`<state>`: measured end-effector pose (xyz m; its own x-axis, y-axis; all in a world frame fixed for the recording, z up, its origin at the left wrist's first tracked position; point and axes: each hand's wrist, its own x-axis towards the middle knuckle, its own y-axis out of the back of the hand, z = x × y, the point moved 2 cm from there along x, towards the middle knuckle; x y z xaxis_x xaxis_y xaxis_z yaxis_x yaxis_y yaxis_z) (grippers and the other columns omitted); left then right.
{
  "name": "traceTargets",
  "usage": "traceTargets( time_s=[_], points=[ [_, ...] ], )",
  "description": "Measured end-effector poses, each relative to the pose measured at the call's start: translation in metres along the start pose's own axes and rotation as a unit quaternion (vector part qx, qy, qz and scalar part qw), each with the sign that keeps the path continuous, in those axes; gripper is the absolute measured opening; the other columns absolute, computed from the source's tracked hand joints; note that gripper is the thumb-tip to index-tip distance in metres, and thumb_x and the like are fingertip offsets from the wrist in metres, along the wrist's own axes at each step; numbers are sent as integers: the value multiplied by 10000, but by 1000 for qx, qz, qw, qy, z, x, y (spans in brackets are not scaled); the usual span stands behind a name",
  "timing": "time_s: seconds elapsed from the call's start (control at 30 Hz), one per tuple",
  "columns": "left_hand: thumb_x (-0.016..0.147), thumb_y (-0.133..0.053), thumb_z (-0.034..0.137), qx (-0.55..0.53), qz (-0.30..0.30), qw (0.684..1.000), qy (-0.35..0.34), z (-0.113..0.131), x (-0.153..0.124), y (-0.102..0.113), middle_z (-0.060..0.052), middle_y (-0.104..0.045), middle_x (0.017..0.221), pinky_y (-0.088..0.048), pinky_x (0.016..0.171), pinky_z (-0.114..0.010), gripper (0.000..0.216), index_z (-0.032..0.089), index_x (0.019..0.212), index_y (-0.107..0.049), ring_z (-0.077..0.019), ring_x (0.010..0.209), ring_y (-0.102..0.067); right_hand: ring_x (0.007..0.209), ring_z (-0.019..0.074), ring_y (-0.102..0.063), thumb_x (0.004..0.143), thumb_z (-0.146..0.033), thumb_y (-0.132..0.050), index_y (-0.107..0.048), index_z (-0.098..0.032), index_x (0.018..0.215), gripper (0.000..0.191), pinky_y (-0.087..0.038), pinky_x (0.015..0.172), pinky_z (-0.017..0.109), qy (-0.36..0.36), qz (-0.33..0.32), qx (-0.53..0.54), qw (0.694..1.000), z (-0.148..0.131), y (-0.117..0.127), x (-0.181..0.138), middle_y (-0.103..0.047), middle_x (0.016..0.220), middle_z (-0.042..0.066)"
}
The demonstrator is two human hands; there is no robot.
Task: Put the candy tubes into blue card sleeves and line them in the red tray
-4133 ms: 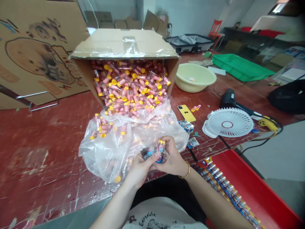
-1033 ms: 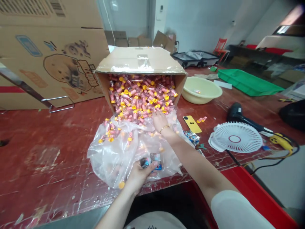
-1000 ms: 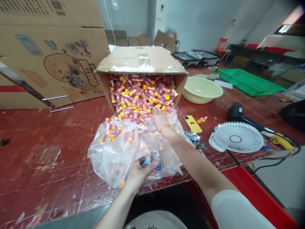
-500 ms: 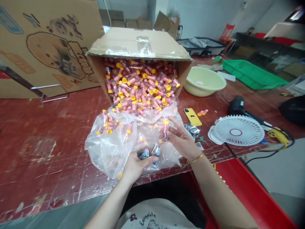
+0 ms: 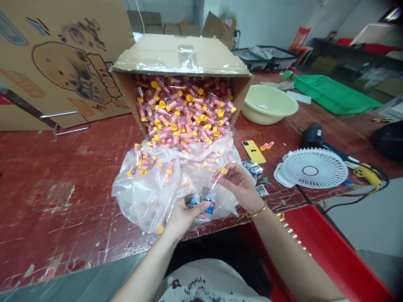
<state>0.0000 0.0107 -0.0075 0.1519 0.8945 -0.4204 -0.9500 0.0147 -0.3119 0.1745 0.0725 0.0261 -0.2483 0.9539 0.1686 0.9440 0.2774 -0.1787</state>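
My right fingers [image 5: 231, 173] pinch a yellow-capped tube [image 5: 218, 178], just fetched from the open box [image 5: 176, 58] beyond them; its lower end now meets the small printed sleeves [image 5: 197, 199] clamped in my left fingers [image 5: 201, 206]. Beneath both lies the clear bag [image 5: 145, 197] on the desk [image 5: 63, 167].

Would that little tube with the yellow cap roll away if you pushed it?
Probably: the tube is round and slim, so it should roll. It looks light, pinched lightly by the right hand. The clear plastic seems stiff.
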Motion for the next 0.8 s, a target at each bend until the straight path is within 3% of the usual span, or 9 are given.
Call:
traceTargets(
  time_s=[0.1, 0.33, 0.47, 0.57, 0.67, 0.73, 0.8],
  points=[
    [574, -839, 336, 33, 6, 999, -3, 1, 1, -1, -35, -636, 715, -525, 623, -239, 392, 94, 840, -683, -124, 643, -581, 811, 119, -575, 800, -202, -694, -482, -221, 969, 272, -494, 768, 274, 86, 60, -68, 992, -4, 9, -2, -565, 874, 2],
    [553, -846, 343, 102, 24, 993, -62, 2, 2, -2, -12, -637, 708, -426, 598, -165, 417, 107, 852, -676, -75, 610, -515, 858, 139, -545, 843, -142, -616, -508, -200, 1013, 210, -463, 812, 310, 177, -70, -271, 943, -31, 1, -1, -539, 922, 31],
    [581, -835, 351, 125, 20, 990, -63, 2, 1, -3, -32, -636, 729, -444, 632, -189, 418, 92, 864, -669, -92, 638, -530, 816, 138, -554, 839, -202, -638, -524, -193, 993, 192, -481, 793, 311, 114, -134, -237, 955, -31, -4, 6, -547, 892, 28],
    [616, -814, 387, 66, -6, 998, -16, -1, -1, -5, -82, -656, 789, -509, 685, -272, 433, 81, 883, -663, -159, 713, -597, 772, 134, -560, 787, -274, -711, -507, -188, 927, 262, -494, 747, 303, 11, -123, -114, 986, -15, -2, 8, -557, 848, 19],
    [668, -778, 419, -20, -33, 998, 47, -3, -2, -10, -120, -663, 894, -543, 701, -348, 450, 91, 949, -650, -213, 790, -631, 757, 135, -561, 794, -342, -705, -470, -184, 913, 307, -489, 702, 286, -64, -100, -37, 992, 0, -4, -1, -557, 827, 24],
    [692, -765, 413, -58, -39, 996, 63, -1, -1, -15, -126, -660, 940, -548, 693, -338, 454, 100, 998, -643, -214, 811, -636, 744, 126, -545, 815, -351, -680, -450, -189, 959, 316, -483, 653, 264, -60, -122, -23, 990, 6, -10, -12, -540, 865, 31],
    [702, -764, 397, -91, -37, 993, 64, 2, 1, -21, -127, -659, 955, -549, 690, -313, 459, 98, 1027, -638, -206, 819, -639, 782, 129, -538, 733, -313, -758, -419, -205, 1030, 463, -486, 638, 250, -32, -149, -38, 988, 9, -18, -25, -515, 962, 42]
  ],
)
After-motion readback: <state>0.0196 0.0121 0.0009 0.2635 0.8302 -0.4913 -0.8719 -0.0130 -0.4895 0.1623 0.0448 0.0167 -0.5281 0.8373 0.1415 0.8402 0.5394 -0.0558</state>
